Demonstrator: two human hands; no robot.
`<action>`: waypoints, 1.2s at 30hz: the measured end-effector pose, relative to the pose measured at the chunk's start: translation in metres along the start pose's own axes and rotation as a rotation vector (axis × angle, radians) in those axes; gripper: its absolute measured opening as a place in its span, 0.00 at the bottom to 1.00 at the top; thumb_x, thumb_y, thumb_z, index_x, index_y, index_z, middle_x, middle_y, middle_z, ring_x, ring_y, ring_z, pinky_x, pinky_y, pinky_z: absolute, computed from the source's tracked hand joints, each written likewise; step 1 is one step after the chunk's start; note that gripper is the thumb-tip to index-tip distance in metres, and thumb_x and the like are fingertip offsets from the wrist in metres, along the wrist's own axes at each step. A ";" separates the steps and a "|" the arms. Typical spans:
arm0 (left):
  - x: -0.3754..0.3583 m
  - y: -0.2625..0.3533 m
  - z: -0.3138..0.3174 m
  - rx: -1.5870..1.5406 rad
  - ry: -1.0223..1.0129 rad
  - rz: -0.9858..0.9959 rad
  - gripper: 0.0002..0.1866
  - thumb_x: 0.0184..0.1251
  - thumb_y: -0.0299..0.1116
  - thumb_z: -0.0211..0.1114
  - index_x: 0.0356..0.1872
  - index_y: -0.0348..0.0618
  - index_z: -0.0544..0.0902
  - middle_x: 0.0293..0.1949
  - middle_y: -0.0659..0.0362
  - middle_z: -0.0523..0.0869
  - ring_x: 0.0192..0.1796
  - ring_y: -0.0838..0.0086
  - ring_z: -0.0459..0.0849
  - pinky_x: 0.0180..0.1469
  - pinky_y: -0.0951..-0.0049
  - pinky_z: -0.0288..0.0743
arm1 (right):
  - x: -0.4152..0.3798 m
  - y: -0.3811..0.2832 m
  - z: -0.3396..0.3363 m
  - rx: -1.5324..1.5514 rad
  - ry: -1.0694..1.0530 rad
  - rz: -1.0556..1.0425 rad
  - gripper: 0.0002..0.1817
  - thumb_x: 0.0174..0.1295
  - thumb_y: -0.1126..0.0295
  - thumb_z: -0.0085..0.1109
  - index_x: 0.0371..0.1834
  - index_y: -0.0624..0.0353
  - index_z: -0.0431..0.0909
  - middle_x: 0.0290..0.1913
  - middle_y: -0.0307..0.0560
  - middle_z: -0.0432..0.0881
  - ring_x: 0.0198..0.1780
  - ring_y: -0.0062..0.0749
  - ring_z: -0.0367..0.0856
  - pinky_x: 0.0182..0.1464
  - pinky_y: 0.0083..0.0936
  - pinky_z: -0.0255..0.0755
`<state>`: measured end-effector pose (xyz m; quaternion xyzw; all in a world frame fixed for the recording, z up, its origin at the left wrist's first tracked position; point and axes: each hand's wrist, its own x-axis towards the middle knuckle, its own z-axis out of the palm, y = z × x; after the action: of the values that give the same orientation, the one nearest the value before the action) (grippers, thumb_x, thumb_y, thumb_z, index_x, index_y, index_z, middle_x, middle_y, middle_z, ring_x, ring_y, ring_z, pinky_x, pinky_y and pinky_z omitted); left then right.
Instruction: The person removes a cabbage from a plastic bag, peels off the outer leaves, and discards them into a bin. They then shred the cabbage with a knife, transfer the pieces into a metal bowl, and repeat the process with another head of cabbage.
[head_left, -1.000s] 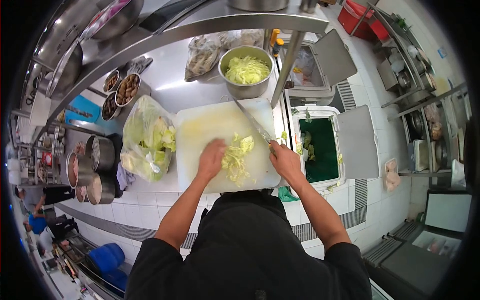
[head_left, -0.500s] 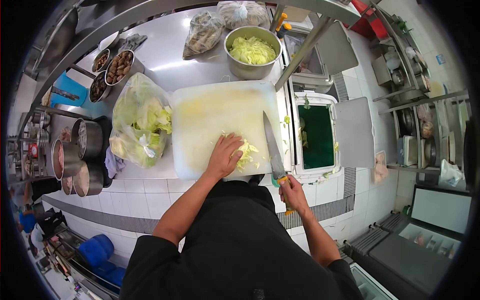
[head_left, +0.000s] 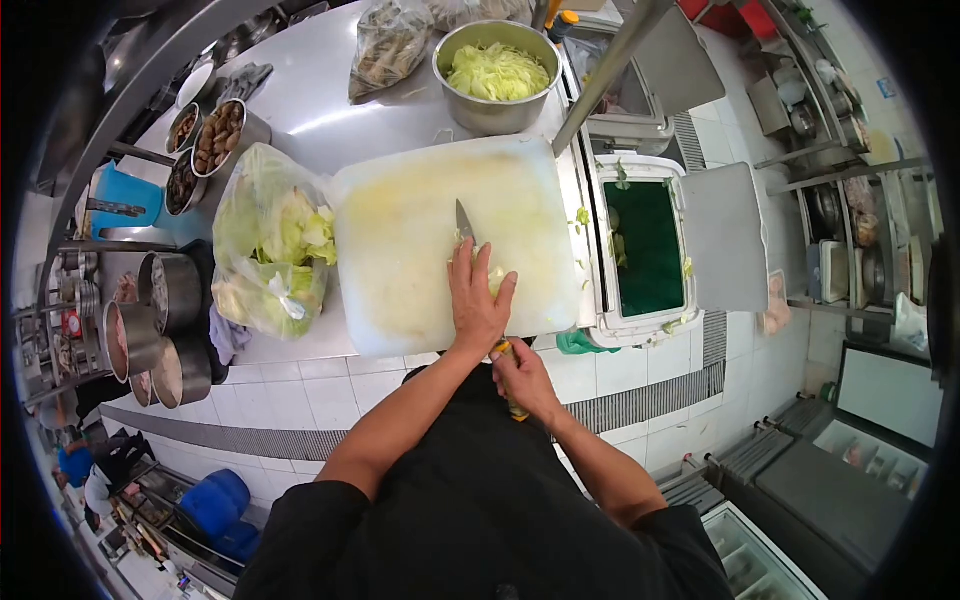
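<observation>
My right hand [head_left: 525, 382] is closed around the yellow handle of a kitchen knife [head_left: 463, 222]. The blade points away from me across the white cutting board [head_left: 390, 240], and my left hand hides most of it. Fingers outstretched and thumb apart, my left hand [head_left: 478, 300] lies over the blade and some pale green shredded cabbage [head_left: 497, 277]. Only a few of these shreds show around the fingers. A metal pot [head_left: 490, 117] behind the board holds more shredded cabbage [head_left: 500, 72]. Left of the board is a clear plastic bag [head_left: 250, 215] of leafy cabbage pieces.
Right of the board stands an open white-rimmed bin [head_left: 648, 328] with a green inside and scraps on its rim. Metal bowls of brown food [head_left: 218, 140] are at the back left. Several steel pots [head_left: 180, 370] stand at the left. A metal post [head_left: 610, 75] rises near the pot.
My right hand has brought the knife leftward from the board's right edge to beneath my left hand. My left hand has shifted right with the shreds. The view has moved slightly.
</observation>
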<state>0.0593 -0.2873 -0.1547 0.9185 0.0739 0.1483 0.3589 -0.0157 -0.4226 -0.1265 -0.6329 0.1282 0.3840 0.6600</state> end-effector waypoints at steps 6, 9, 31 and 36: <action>0.075 0.022 -0.017 -0.312 0.132 0.007 0.24 0.79 0.33 0.63 0.70 0.34 0.75 0.78 0.37 0.66 0.79 0.42 0.66 0.79 0.52 0.63 | 0.013 -0.084 -0.002 -0.237 0.074 -0.189 0.17 0.76 0.61 0.61 0.56 0.63 0.79 0.27 0.40 0.80 0.22 0.21 0.77 0.26 0.24 0.72; 0.147 0.044 -0.021 -0.309 0.262 0.138 0.23 0.80 0.33 0.63 0.70 0.36 0.77 0.78 0.37 0.66 0.78 0.41 0.68 0.78 0.51 0.64 | 0.024 -0.136 -0.015 -0.314 0.136 -0.321 0.17 0.75 0.60 0.62 0.56 0.63 0.79 0.23 0.45 0.80 0.21 0.27 0.78 0.25 0.29 0.71; 0.249 0.008 -0.017 -0.171 0.413 0.025 0.12 0.79 0.33 0.60 0.56 0.41 0.85 0.41 0.53 0.87 0.39 0.67 0.85 0.42 0.64 0.79 | -0.004 -0.073 -0.107 -0.793 0.266 -0.248 0.23 0.72 0.54 0.62 0.60 0.60 0.79 0.38 0.68 0.88 0.44 0.70 0.86 0.46 0.57 0.78; 0.145 -0.046 -0.110 -0.155 0.469 0.061 0.07 0.74 0.28 0.64 0.48 0.40 0.85 0.50 0.48 0.86 0.47 0.54 0.87 0.46 0.59 0.83 | 0.002 -0.075 -0.096 -0.877 0.247 -0.361 0.23 0.72 0.55 0.62 0.62 0.58 0.79 0.39 0.68 0.88 0.44 0.69 0.87 0.46 0.55 0.78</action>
<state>0.1592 -0.1485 -0.0780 0.8305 0.1157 0.3733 0.3968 0.0664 -0.5043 -0.0886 -0.9042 -0.0800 0.2033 0.3671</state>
